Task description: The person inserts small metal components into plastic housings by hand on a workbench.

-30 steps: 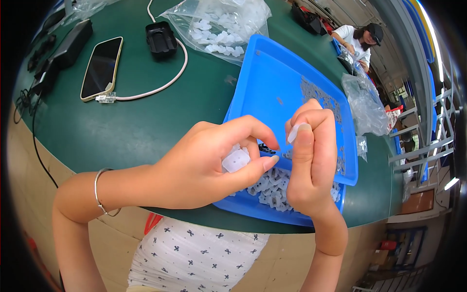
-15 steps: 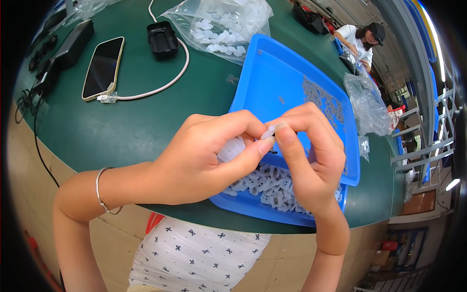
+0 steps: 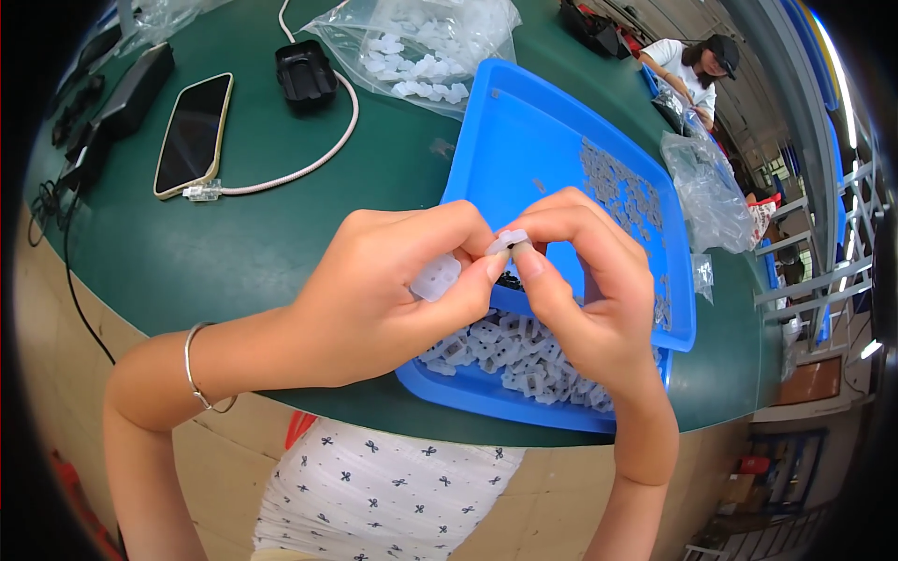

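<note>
Head cam, my feed. Two hands up over the near end of one blue tray (image 3: pixel 524 140) on the green bench (image 3: pixel 234 243).

Left hand (image 3: pixel 374 299): thumb and forefinger pinched on a small white plastic piece (image 3: pixel 508 240). A second white piece (image 3: pixel 437 278) is tucked lower in the same hand, against the fingers. Right hand (image 3: pixel 585 299): pinched narrow on the same top piece from the other side, fingertips of both hands meeting on it. A dark bit shows just under the fingertips; can't tell what it is.

Counts:
- 1 tray, two groups of parts in it: white pieces (image 3: pixel 524 360) heaped at the near end, grey pieces (image 3: pixel 622 187) spread along the right side. Too many and too small to count; the hands cover part of the heap.
- 2 clear bags: one with white pieces (image 3: pixel 421 42) behind the tray, one (image 3: pixel 706 192) to the right of it.
- 1 phone (image 3: pixel 192 136), screen dark, white cable (image 3: pixel 309 159) plugged in.
- 1 small black box (image 3: pixel 306 72) by the cable.
- 1 bracelet (image 3: pixel 198 369), left wrist.

Dark gear at the left rim is cut off and bent by the lens; unreadable. Another person (image 3: pixel 687 65) at far top right, mostly out of frame.
</note>
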### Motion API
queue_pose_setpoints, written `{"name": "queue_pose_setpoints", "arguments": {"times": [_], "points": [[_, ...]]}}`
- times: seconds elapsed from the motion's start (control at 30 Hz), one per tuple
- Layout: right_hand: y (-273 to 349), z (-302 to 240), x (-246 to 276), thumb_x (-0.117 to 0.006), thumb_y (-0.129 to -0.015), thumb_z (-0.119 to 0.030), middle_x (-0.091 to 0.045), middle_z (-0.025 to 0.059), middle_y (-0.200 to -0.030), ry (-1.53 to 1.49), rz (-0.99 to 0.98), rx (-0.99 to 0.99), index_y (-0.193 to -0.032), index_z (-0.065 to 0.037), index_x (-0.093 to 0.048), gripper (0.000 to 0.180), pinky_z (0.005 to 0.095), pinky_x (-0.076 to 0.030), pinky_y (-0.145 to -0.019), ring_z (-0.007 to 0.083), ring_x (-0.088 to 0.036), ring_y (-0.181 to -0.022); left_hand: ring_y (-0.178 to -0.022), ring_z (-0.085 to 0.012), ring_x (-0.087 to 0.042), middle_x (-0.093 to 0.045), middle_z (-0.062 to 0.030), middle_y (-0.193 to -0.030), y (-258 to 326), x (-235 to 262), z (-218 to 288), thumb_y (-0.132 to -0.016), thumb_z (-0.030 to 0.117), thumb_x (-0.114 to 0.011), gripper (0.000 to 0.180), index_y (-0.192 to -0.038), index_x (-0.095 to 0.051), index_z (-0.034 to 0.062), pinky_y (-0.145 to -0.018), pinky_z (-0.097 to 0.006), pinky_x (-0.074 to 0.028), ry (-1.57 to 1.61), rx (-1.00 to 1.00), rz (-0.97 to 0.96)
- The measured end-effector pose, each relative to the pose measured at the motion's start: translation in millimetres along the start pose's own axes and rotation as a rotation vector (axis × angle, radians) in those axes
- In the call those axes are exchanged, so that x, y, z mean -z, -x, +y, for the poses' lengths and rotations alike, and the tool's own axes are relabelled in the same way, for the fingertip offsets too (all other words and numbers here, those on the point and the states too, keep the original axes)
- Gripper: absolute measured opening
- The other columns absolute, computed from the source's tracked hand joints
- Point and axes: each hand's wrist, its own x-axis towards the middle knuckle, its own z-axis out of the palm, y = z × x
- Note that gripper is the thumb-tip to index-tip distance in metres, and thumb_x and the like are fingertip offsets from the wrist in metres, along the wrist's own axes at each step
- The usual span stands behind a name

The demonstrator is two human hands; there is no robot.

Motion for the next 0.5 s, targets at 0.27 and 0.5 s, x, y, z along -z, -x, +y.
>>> {"name": "queue_pose_setpoints", "arguments": {"times": [0.27,0.5], "points": [[-1,-8,8,-0.057,-0.078,0.002,-0.060,0.0093,-0.086,-0.013,-0.065,-0.111,-0.087,0.004,-0.060,0.009,0.0246,-0.043,-0.066,0.0142,-0.054,-0.074,-0.055,-0.0100,-0.055,-0.061,-0.0072,-0.066,1,0,1,-0.082,0.007,-0.060,0.009,-0.082,-0.058,-0.0014,-0.048,-0.023,-0.042,-0.017,-0.029,0.033],[3,14,101,-0.064,-0.079,-0.015,-0.059,0.0060,-0.076,0.156,-0.284,-0.633,-0.090,0.000,-0.062,0.019,0.0248,-0.044,-0.063,0.0127,-0.054,-0.068,-0.053,-0.0065,-0.054,-0.063,-0.0069,-0.067,-2,-2,6,-0.082,0.006,-0.062,0.010,-0.084,-0.065,-0.0031,-0.047,-0.020,-0.040,0.008,-0.027,0.046]]}}
